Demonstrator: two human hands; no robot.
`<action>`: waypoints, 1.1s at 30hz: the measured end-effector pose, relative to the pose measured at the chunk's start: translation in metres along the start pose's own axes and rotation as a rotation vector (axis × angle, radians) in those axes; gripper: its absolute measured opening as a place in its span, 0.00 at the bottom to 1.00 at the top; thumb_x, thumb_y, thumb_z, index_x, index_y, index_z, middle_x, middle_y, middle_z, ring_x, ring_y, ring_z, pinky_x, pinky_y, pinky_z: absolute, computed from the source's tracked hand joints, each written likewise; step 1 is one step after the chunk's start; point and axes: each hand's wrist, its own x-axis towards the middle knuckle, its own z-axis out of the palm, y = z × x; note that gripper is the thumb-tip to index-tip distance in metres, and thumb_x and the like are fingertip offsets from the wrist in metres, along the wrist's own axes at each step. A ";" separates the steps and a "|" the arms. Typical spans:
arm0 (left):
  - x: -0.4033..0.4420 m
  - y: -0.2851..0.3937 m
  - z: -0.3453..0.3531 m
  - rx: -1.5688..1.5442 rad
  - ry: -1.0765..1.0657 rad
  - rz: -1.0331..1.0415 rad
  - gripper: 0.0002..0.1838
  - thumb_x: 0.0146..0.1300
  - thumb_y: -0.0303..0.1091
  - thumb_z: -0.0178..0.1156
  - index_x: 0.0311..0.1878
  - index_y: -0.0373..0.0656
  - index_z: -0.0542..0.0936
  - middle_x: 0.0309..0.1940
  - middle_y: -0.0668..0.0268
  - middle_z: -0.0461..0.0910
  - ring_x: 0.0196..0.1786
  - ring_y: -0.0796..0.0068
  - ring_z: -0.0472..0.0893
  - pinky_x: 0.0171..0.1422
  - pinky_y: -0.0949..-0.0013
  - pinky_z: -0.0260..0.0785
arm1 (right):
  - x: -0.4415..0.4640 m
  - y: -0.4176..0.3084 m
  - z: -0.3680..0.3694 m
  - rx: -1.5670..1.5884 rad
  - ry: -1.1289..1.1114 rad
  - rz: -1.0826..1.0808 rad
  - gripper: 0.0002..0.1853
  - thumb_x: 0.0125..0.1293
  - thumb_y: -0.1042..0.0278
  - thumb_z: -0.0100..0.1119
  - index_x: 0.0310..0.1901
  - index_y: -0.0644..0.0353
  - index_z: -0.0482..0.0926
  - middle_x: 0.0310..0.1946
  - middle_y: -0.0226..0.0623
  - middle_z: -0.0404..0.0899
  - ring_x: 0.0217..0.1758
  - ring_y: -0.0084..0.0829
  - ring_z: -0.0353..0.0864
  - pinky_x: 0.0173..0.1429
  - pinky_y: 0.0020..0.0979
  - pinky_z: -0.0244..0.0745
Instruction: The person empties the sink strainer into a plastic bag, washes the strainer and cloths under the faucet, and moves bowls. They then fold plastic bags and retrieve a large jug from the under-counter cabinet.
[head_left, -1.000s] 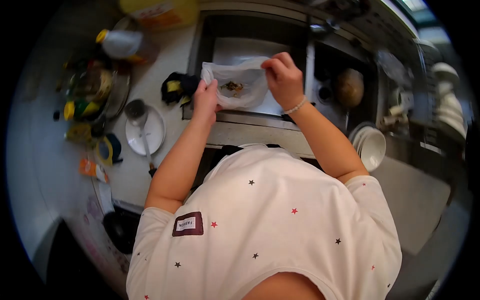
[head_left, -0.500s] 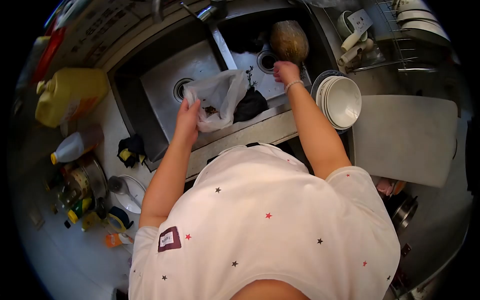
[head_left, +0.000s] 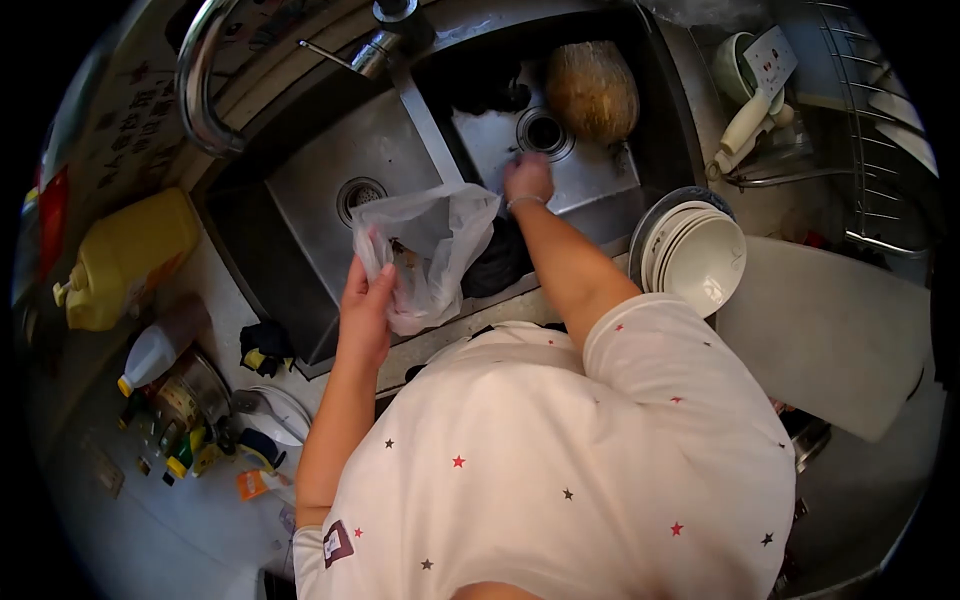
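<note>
My left hand (head_left: 368, 305) pinches the near-left rim of a translucent plastic bag (head_left: 465, 215), held with its mouth open over the front of the sink. A few dark scraps lie inside the bag. My right hand (head_left: 528, 180), with a bracelet at the wrist, is over the right basin (head_left: 590, 195), close to the drain (head_left: 543, 132). Its fingers are smeared by motion, so what they hold does not show. Beyond it sits a large brownish pumpkin-like thing (head_left: 592, 92). A black bundle (head_left: 498, 262) lies between the bag and my right forearm.
A faucet (head_left: 200, 100) arches over the left basin (head_left: 330, 150). Stacked white bowls (head_left: 705, 262) stand right of the sink, near a grey board (head_left: 830, 320) and a cleaver (head_left: 765, 75). Yellow jug (head_left: 130, 255) and several bottles line the left.
My right hand has moved left, away from the pumpkin-like thing. The bag stays in my left hand. The dark sprig beside the bag is no longer visible, and the camera view has shifted.
</note>
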 end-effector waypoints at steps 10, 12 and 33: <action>-0.008 0.041 0.041 0.021 -0.191 0.112 0.26 0.61 0.29 0.50 0.64 0.47 0.59 0.56 0.69 0.64 0.54 0.77 0.66 0.59 0.72 0.56 | 0.076 0.066 -0.032 -0.176 0.360 0.340 0.14 0.58 0.69 0.42 0.40 0.64 0.77 0.59 0.46 0.58 0.64 0.40 0.53 0.56 0.39 0.64; -0.009 0.044 0.040 0.035 -0.177 0.102 0.26 0.60 0.29 0.51 0.63 0.48 0.60 0.55 0.71 0.65 0.51 0.79 0.67 0.57 0.73 0.58 | 0.086 0.066 -0.036 0.289 0.319 0.642 0.15 0.59 0.71 0.41 0.41 0.66 0.77 0.55 0.49 0.64 0.59 0.41 0.62 0.56 0.39 0.65; -0.010 0.014 -0.016 -0.108 -0.098 0.143 0.22 0.64 0.37 0.47 0.62 0.54 0.60 0.48 0.69 0.70 0.47 0.76 0.73 0.42 0.68 0.72 | -0.141 -0.095 -0.162 -0.116 -0.420 -0.975 0.17 0.61 0.52 0.47 0.45 0.55 0.72 0.40 0.45 0.73 0.35 0.47 0.76 0.36 0.41 0.72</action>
